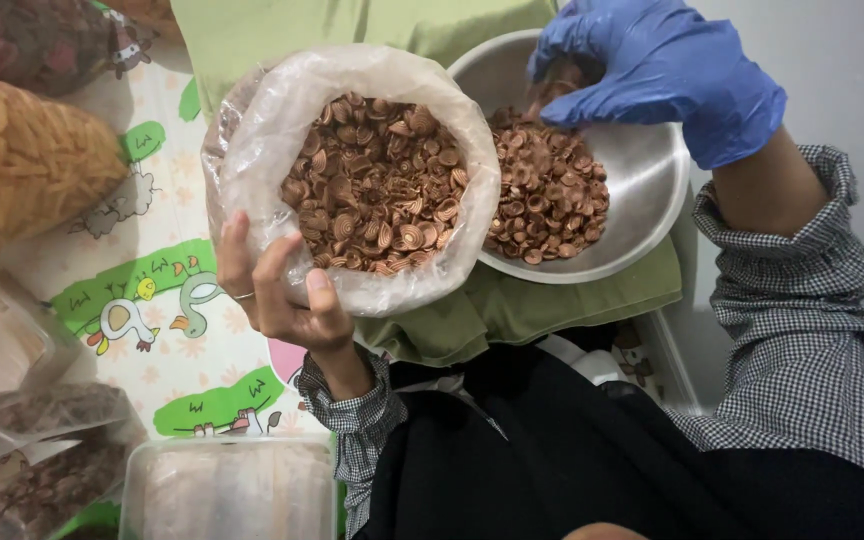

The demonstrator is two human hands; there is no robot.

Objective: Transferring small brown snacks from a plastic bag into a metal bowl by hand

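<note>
Centre frame: left hand grips rolled bag, nearly full of brown shell snacks. Upper right: gloved right hand pinches snacks over steel bowl. Judged: bag mostly filled, bowl's heap left.

The right hand wears a thin blue disposable glove; the left hand is bare apart from a slim silver ring on one finger. Both forearms carry black-and-white small-checked shirt sleeves with buttoned cuffs, over a black garment
</note>
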